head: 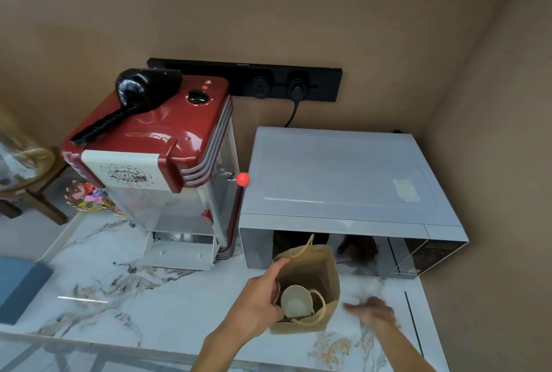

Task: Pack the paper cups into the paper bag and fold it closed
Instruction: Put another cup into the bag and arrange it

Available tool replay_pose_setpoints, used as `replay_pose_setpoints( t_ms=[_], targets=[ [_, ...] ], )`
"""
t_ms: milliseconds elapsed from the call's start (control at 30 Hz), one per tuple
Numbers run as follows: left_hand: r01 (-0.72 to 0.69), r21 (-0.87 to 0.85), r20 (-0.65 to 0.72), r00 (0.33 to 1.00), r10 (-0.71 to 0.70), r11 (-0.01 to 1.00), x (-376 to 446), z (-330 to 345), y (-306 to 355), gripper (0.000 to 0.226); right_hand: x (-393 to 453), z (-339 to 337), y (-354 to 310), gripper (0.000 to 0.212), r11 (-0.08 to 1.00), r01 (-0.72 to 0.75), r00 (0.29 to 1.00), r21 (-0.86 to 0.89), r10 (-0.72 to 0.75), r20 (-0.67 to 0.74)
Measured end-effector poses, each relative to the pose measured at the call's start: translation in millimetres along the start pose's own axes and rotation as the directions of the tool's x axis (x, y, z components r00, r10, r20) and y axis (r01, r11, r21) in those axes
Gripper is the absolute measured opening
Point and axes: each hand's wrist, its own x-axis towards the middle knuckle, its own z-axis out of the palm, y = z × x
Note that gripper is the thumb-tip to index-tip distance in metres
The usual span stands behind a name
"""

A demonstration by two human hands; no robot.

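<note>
Head view: one paper cup [294,300] in one paper bag [328,279], left hand [257,303] gripping its rim, right hand [373,310] blurred, spread.

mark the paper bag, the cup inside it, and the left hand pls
paper bag [330,279], head view, on its tan right side panel.
paper cup [295,300], head view, on the pale inside of the cup, lying in the bag.
left hand [257,303], head view, on the back of the hand, at the bag's left rim.

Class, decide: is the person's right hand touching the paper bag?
Apart. The head view shows bare marble countertop between the blurred right hand and the paper bag; only the left hand grips its rim.
</note>
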Motion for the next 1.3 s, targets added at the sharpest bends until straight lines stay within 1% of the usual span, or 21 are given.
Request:
replay_pose_setpoints(
  t_ms=[33,67,167,233,300,367,467,533,600,667,700,733,767,800,867,900,933,1000,1067,1133,1300],
  targets=[
    [0.003,-0.001,-0.002,1.0,-0.003,1.0,-1,0,1,0.095,2,8,-4,0.082,0.995,-0.003,0.999,-0.097,-0.001,-0.048],
    [0.001,-0.003,-0.005,1.0,-0.001,1.0,-1,1,1,0.094,1,14,-7,0.08,0.992,-0.009,0.998,-0.125,0.001,-0.061],
    [0.002,-0.006,-0.012,1.0,-0.002,1.0,-1,1,0,0.094,-4,24,-7,0.07,0.992,-0.018,0.996,-0.123,0.008,-0.087],
    [0.007,-0.001,-0.01,1.0,-0.007,1.0,-2,2,0,0.094,-2,22,-3,0.058,0.998,0.032,0.996,-0.058,-0.037,-0.085],
    [0.009,0.003,-0.006,1.0,-0.009,1.0,-2,2,-1,0.094,0,14,3,0.047,0.987,0.124,0.991,0.107,-0.117,-0.067],
    [0.011,0.017,-0.002,1.0,-0.011,1.0,-2,3,0,0.094,-4,-1,9,0.039,0.927,0.184,0.983,0.327,-0.169,-0.074],
    [0.005,0.038,0.003,1.0,-0.005,0.999,-1,3,1,0.095,-27,-35,19,0.041,0.753,0.216,0.971,0.622,-0.23,-0.059],
    [-0.004,0.044,0.004,1.0,0.004,0.999,-2,3,1,0.095,-57,-63,20,0.043,0.63,0.231,0.95,0.741,-0.311,-0.032],
    [-0.011,0.043,0.005,1.0,0.011,0.999,-2,3,0,0.094,-93,-88,15,0.046,0.528,0.253,0.898,0.811,-0.44,0.006],
    [-0.012,0.038,0.01,1.0,0.012,0.999,-2,2,0,0.094,-129,-105,2,0.049,0.445,0.246,0.784,0.861,-0.614,0.094],
    [-0.013,0.033,0.013,1.0,0.012,0.999,-2,2,0,0.094,-143,-109,-7,0.047,0.445,0.236,0.718,0.864,-0.679,0.153],
    [-0.017,0.024,0.014,1.0,0.016,1.0,-1,2,0,0.095,-156,-108,-19,0.042,0.476,0.242,0.664,0.846,-0.717,0.213],
    [-0.022,0.013,0.013,1.0,0.022,1.0,-1,2,0,0.095,-164,-104,-31,0.037,0.532,0.275,0.641,0.801,-0.722,0.26],
    [-0.027,0.0,0.009,1.0,0.027,1.0,-1,2,-1,0.096,-171,-98,-44,0.032,0.594,0.326,0.638,0.736,-0.712,0.292],
    [-0.038,-0.041,-0.005,0.999,0.038,0.998,-1,1,-1,0.096,-179,-79,-70,0.025,0.71,0.426,0.674,0.56,-0.662,0.327],
    [-0.044,-0.06,-0.009,0.999,0.043,0.997,-2,2,0,0.095,-182,-69,-82,0.023,0.762,0.483,0.71,0.432,-0.629,0.316],
    [-0.046,-0.07,-0.009,0.999,0.045,0.996,-3,2,0,0.095,-182,-60,-92,0.021,0.798,0.552,0.75,0.243,-0.602,0.274],
    [-0.031,-0.063,-0.02,0.999,0.03,0.998,-4,3,3,0.094,-177,-43,-109,0.022,0.774,0.609,0.793,-0.174,-0.584,0.174],
    [-0.009,-0.039,-0.038,0.999,0.007,0.999,-5,5,6,0.094,-164,-27,-118,0.032,0.737,0.538,0.837,-0.409,-0.525,0.156],
    [0.009,-0.012,-0.051,0.999,-0.009,1.0,-6,10,9,0.093,-152,-14,-121,0.034,0.711,0.469,0.871,-0.524,-0.472,0.14],
    [0.015,0.033,-0.072,0.997,-0.012,0.999,-7,16,14,0.091,-119,5,-116,0.031,0.727,0.401,0.901,-0.558,-0.422,0.099]
  ],
)
